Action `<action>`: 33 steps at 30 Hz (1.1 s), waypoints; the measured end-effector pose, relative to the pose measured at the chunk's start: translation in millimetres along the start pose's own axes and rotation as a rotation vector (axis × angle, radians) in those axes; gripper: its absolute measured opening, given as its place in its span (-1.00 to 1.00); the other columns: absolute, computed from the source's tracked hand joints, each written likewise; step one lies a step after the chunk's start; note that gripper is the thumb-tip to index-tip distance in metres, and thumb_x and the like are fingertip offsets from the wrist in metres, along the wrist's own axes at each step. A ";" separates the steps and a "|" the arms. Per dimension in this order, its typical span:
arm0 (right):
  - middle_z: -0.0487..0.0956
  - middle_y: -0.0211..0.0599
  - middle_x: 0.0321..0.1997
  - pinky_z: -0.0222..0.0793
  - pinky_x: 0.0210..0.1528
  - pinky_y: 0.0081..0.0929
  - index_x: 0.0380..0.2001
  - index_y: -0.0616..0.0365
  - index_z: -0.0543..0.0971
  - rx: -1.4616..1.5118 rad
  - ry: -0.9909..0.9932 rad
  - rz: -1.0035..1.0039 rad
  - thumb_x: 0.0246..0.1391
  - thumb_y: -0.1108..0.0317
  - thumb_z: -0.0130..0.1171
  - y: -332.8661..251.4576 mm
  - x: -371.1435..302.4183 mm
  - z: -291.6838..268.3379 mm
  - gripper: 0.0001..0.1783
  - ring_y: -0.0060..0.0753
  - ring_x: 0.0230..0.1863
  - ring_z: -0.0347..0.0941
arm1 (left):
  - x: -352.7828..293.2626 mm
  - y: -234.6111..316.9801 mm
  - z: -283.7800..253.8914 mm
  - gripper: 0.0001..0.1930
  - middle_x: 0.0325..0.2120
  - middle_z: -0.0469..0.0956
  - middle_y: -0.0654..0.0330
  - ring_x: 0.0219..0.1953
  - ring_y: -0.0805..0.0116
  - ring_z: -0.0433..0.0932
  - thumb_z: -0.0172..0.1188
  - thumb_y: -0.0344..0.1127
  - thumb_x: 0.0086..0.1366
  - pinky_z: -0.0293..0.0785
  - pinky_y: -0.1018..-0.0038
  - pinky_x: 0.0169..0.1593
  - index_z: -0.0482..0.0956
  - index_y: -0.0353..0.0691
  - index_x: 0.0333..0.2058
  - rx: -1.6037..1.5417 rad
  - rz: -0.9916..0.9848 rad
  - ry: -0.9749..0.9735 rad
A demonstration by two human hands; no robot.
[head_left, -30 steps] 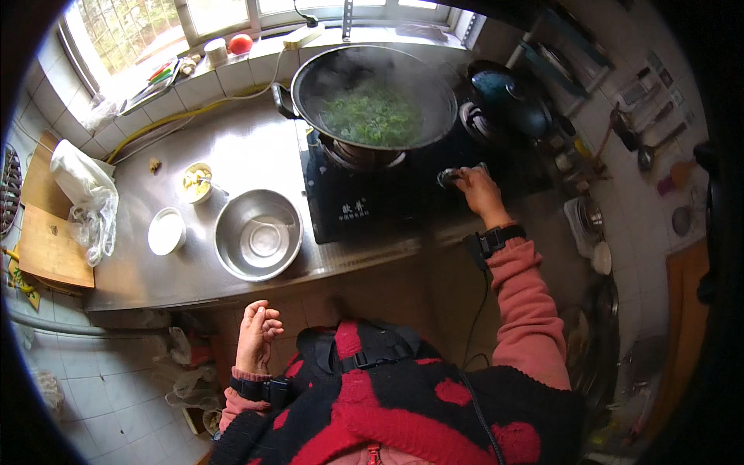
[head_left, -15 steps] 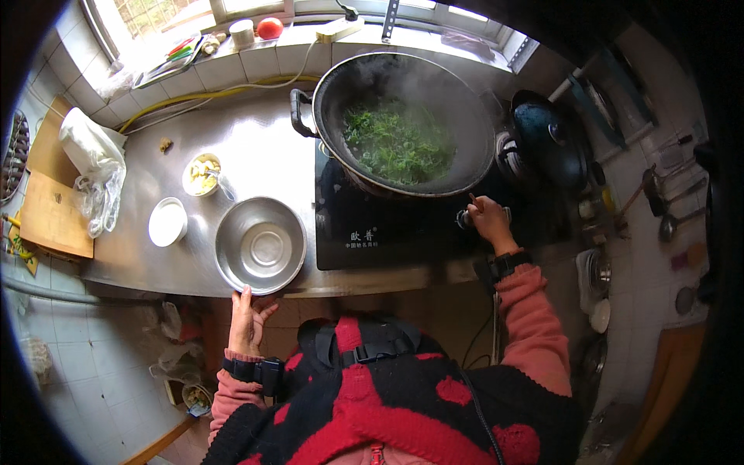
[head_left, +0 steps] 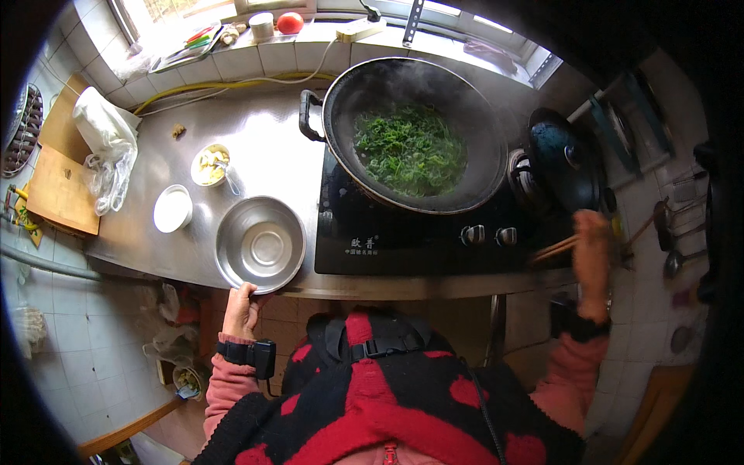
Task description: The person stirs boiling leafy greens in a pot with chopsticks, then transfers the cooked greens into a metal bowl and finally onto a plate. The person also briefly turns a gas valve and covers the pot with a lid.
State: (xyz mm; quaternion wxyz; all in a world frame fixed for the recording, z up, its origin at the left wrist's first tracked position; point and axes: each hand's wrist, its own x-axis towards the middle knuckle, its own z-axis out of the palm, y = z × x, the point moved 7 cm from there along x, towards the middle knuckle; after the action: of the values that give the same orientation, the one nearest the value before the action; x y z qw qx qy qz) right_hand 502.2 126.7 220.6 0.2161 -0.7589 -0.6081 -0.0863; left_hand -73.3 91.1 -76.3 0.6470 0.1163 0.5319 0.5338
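My left hand (head_left: 242, 310) grips the near rim of an empty steel bowl (head_left: 291, 248) at the counter's front edge, thumb on the rim and fingers mostly hidden below. Off to the right, my right hand (head_left: 592, 240), blurred by motion, is closed around a pair of wooden chopsticks (head_left: 555, 249) pointing left. Chopped leafy greens (head_left: 411, 151) steam in a large black wok (head_left: 488, 182) on the black cooktop (head_left: 403, 248). Two knobs (head_left: 473, 235) show on the cooktop's front.
Left of the steel bowl stand a white bowl (head_left: 172, 209) and a small bowl (head_left: 209, 164) with pale yellow pieces and a spoon. A dark lid (head_left: 554, 147) leans right of the wok. A plastic bag (head_left: 107, 139) lies by wooden boards (head_left: 58, 190); ladles (head_left: 673, 263) hang at far right.
My right hand has left the cooktop knob and swung right and nearer to me. My left hand has closed on the steel bowl's rim. The whole view has shifted slightly.
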 end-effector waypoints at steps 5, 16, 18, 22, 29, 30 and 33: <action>0.37 -0.38 -0.51 0.21 -0.50 -0.72 -0.38 0.13 0.39 0.768 0.215 0.091 0.20 0.08 -0.16 3.3 3.3 -82.4 -0.67 -0.60 -0.51 0.26 | -13.6 4.5 5.7 -0.56 -0.21 0.46 0.05 -0.20 0.20 0.50 -0.08 -0.53 -0.04 0.51 0.23 -0.13 0.29 -0.39 -0.08 0.052 0.002 0.029; 0.35 -0.42 -0.51 0.27 -0.63 -0.72 -0.24 0.12 0.35 1.239 -0.028 0.060 0.16 0.18 -0.07 -77.8 45.2 6.9 -0.76 -0.61 -0.55 0.33 | -19.5 -8.8 0.6 -0.65 -0.25 0.47 0.10 -0.23 0.25 0.49 -0.05 -0.45 0.06 0.50 0.22 -0.18 0.37 -0.35 -0.12 -0.052 0.034 0.072; 0.34 -0.43 -0.53 0.24 -0.68 -0.76 -0.23 0.14 0.33 1.221 -0.019 0.068 0.15 0.18 -0.05 -84.8 58.7 18.5 -0.74 -0.65 -0.58 0.31 | -18.9 -4.1 3.7 -0.64 -0.31 0.49 0.10 -0.28 0.26 0.52 -0.04 -0.46 0.00 0.52 0.25 -0.23 0.39 -0.36 -0.15 0.025 0.055 0.085; 0.46 -0.30 -0.41 0.19 -0.73 -0.81 -0.19 0.19 0.39 1.244 -0.175 0.098 0.15 0.20 -0.05 -96.9 76.7 46.1 -0.71 -0.66 -0.60 0.35 | -21.4 -0.3 0.1 -0.63 -0.35 0.51 0.10 -0.33 0.26 0.54 -0.09 -0.47 -0.05 0.55 0.30 -0.31 0.39 -0.35 -0.18 0.035 0.060 0.133; 0.48 -0.13 -0.18 0.25 -0.73 -0.79 -0.05 0.23 0.35 1.265 -0.525 0.182 0.13 0.23 -0.03 -114.2 90.2 95.7 -0.62 -0.53 -0.58 0.43 | -51.1 16.8 1.1 -0.62 -0.31 0.48 0.12 -0.33 0.30 0.53 -0.08 -0.47 -0.04 0.55 0.33 -0.32 0.36 -0.34 -0.16 0.120 0.053 0.097; 0.46 -0.12 -0.15 0.28 -0.72 -0.77 -0.05 0.22 0.35 1.268 -0.529 0.197 0.13 0.23 -0.03 -115.1 93.3 104.5 -0.62 -0.50 -0.57 0.45 | -56.4 20.8 3.7 -0.61 -0.31 0.48 0.12 -0.33 0.30 0.53 -0.08 -0.47 -0.05 0.55 0.32 -0.31 0.35 -0.34 -0.15 0.128 0.056 0.094; 0.43 -0.14 -0.15 0.45 -0.61 -0.66 -0.08 0.21 0.36 1.298 -0.547 0.274 0.11 0.20 0.00 -114.6 104.0 131.7 -0.62 -0.38 -0.50 0.49 | -70.1 31.3 18.4 -0.60 -0.30 0.48 0.13 -0.33 0.30 0.53 -0.08 -0.46 -0.05 0.55 0.31 -0.30 0.34 -0.34 -0.14 0.146 0.064 0.043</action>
State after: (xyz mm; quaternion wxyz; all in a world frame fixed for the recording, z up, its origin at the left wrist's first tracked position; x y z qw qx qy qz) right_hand 400.3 295.0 169.7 0.4726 -0.5412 -0.4685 0.5141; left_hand -66.6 54.3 -6.7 0.6078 0.1689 0.5792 0.5162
